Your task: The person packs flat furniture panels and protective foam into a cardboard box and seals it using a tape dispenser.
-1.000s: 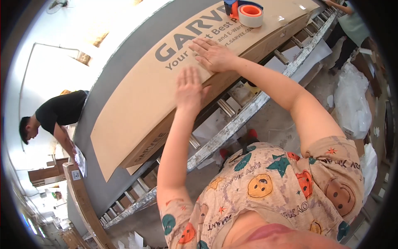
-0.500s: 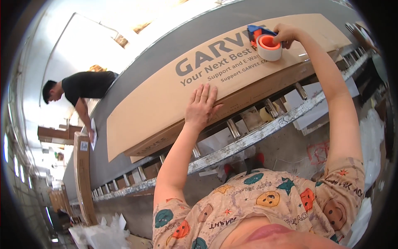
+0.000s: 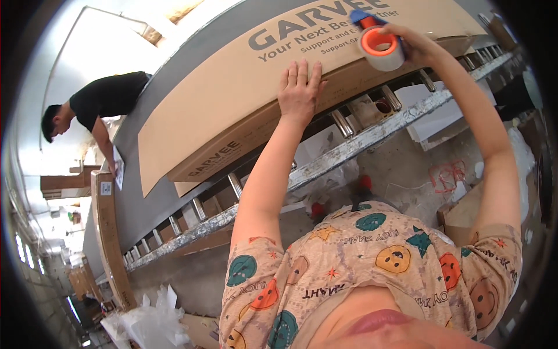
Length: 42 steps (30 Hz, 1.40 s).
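Note:
A long brown cardboard box (image 3: 232, 110) with dark print lies before me on a grey conveyor belt. On its top, by the near edge, my left hand (image 3: 300, 93) rests flat with the fingers stretched out. My right hand (image 3: 410, 45) grips a tape dispenser (image 3: 369, 23), which is blue and red and carries a roll of clear tape (image 3: 388, 60) on an orange hub. The dispenser is held over the right part of the box, by its near edge. Whether its blade touches the cardboard I cannot tell.
A metal rail (image 3: 317, 166) with rollers runs along the conveyor's near side. At the far left a person in a black shirt (image 3: 107, 102) leans over the belt (image 3: 131, 186), holding a paper. Another box (image 3: 110, 232) stands at left; crumpled plastic (image 3: 151, 326) lies below it.
The tape dispenser in my right hand has come nearer to me, toward the box's near edge. My left hand has slid right along the box top. The view has shifted a little.

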Motion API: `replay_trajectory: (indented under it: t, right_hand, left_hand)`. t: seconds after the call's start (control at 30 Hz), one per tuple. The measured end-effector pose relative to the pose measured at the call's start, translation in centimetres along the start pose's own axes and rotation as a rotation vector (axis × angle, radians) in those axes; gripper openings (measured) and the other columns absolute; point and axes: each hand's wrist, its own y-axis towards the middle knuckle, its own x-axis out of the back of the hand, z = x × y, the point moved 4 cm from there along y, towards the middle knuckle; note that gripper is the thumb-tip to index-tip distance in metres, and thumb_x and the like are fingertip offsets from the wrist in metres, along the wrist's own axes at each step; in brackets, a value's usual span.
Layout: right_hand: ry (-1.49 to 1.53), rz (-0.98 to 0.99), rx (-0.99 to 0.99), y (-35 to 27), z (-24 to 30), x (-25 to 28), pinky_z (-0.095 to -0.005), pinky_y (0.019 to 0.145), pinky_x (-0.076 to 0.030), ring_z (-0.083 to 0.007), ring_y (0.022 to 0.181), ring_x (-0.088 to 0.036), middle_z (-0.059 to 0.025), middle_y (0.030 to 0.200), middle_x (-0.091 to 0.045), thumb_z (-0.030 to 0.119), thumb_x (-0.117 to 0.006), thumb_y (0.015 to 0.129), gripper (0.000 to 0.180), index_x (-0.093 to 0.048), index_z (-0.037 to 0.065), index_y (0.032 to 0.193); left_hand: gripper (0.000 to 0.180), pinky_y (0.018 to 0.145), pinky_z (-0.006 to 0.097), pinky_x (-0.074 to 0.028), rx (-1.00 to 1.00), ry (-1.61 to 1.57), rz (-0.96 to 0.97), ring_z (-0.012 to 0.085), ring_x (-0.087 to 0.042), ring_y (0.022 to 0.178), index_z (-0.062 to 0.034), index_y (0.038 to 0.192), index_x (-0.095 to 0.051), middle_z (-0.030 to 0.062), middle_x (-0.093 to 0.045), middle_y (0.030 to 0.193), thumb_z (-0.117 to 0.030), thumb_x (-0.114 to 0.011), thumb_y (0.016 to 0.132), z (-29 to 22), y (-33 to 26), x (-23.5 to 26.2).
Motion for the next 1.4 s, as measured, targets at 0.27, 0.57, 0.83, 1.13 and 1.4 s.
replay_trajectory:
  t: [0.27, 0.57, 0.83, 1.13, 1.4]
  right_hand:
    - [-0.823, -0.303, 0.437, 1.5, 12.5, -15.5, -0.0356, 0.065, -0.05, -0.0257, 0.07, -0.064, -0.0167, 0.081, -0.068, 0.057, -0.059, 0.076, 0.055, -0.071, 0.004, 0.086]
    - [-1.39, -0.495, 0.5, -9.7, -11.3, -15.1, -0.0469, 0.068, -0.052, -0.0447, 0.079, -0.061, -0.0319, 0.1, -0.054, 0.059, -0.061, 0.073, 0.06, -0.058, 0.022, 0.12]
    - [-1.228, -0.055, -0.045, -1.0, -5.5, -15.4, -0.0369, 0.076, -0.052, -0.0249, 0.08, -0.067, -0.0132, 0.084, -0.07, 0.042, -0.068, 0.066, 0.041, -0.073, 0.01, 0.091]
    - [-1.023, 0.497, 0.08, 3.4, -8.7, -16.3, -0.0298, 0.08, -0.048, -0.0203, 0.087, -0.062, -0.0139, 0.093, -0.068, 0.034, -0.082, 0.059, 0.052, -0.068, 0.0, 0.096]
    - [-1.074, 0.354, 0.112, -3.0, -9.3, -17.9, -0.0325, 0.074, -0.049, -0.0227, 0.08, -0.064, -0.0169, 0.09, -0.067, 0.047, -0.073, 0.063, 0.067, -0.065, -0.003, 0.106]
  left_hand:
    - [0.053, 0.104, 0.042, -0.034, -0.042, -0.137, 0.083, 0.0312, -0.047, 0.121, -0.0123, 0.13, -0.049, 0.0147, -0.05, 0.13, -0.014, -0.06, 0.078, 0.4, -2.3, 1.1]
    - [0.052, 0.104, 0.041, -0.035, -0.033, -0.188, 0.076, 0.0288, -0.049, 0.12, -0.0117, 0.125, -0.054, 0.0131, -0.053, 0.128, -0.01, -0.061, 0.074, 2.3, -3.7, 1.5]
    - [0.062, 0.104, 0.043, -0.035, 0.081, -0.31, 0.81, 0.0335, -0.047, 0.121, -0.0051, 0.124, -0.054, 0.0215, -0.051, 0.128, -0.018, -0.07, 0.066, 1.7, 2.9, 3.2]
    - [0.115, 0.115, 0.041, -0.008, 0.018, -0.247, 0.915, 0.0306, -0.008, 0.142, -0.0034, 0.145, -0.017, 0.0182, -0.013, 0.152, -0.028, -0.077, 0.05, 1.5, 5.1, -3.5]
    - [0.064, 0.106, 0.041, -0.034, 0.15, -0.085, 0.516, 0.0325, -0.037, 0.13, -0.0019, 0.13, -0.043, 0.0176, -0.042, 0.137, -0.041, -0.063, 0.083, 15.8, -10.8, 10.6]
